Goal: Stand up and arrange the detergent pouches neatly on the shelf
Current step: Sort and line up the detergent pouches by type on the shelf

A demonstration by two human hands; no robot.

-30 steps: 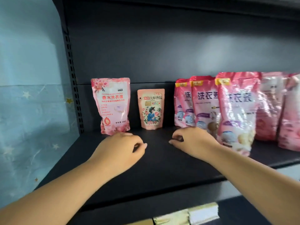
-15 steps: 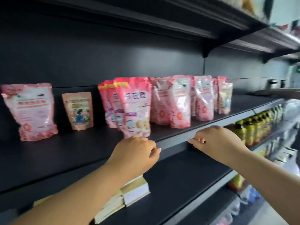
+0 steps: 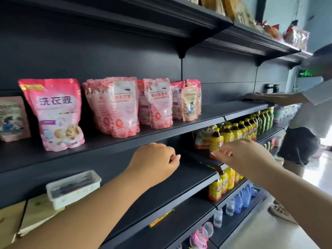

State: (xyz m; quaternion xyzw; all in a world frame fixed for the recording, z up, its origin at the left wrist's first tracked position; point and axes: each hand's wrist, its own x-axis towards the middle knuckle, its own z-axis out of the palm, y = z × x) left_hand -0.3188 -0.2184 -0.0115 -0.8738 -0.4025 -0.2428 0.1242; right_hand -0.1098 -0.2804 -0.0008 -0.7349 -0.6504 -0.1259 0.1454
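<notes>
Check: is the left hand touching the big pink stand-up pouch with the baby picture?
Apart. Head view: left hand hangs below the shelf edge; pink baby-picture pouch stands on top.

Left hand (image 3: 156,163) fingers loosely curled, holding nothing; right hand (image 3: 246,155) extended, fingers half-curled.

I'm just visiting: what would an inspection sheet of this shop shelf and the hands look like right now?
Surface: dark shelf, bare at its right end.
Job's things: pink detergent pouches upright in a loose, uneven row; big pouch stands forward; small peach pouch at far left.
Clutter: white tray on the lower shelf.
Grippers: left hand and right hand loosely curled, holding nothing, below the pouch shelf.
Cables: nothing seen.
Surroundings: yellow-labelled bottles, another person at right.
</notes>
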